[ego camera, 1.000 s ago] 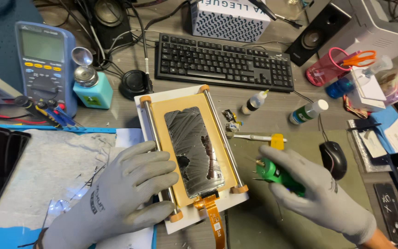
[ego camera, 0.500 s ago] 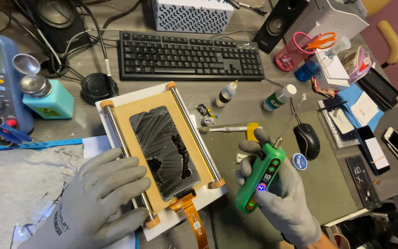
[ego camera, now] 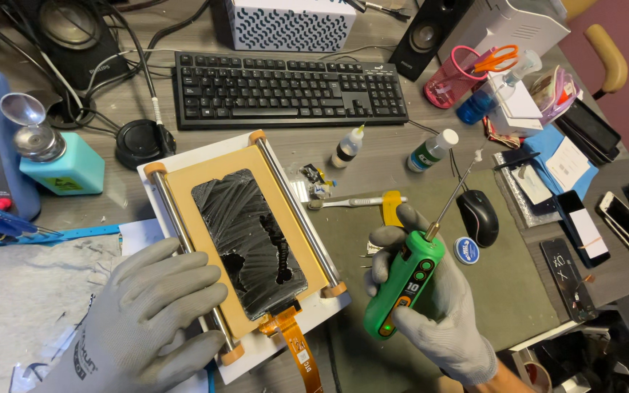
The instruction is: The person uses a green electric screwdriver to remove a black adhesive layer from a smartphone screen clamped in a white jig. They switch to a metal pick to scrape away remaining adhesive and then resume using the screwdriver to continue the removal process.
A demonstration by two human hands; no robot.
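The left hand [ego camera: 143, 316] lies open, fingers spread, on the edge of the jig [ego camera: 245, 247] with the cracked screen [ego camera: 249, 236]. The right hand [ego camera: 434, 306], right of it, grips a green tool [ego camera: 403, 287].

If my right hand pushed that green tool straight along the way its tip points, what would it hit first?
Probably the black mouse. The right hand aims the green tool up and right, its thin tip ending just above the mouse; depth is unclear, so it might pass over it.

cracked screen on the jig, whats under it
The cracked screen lies on a tan pad over a white base, orange flex cable trailing out. The pad's middle is covered.
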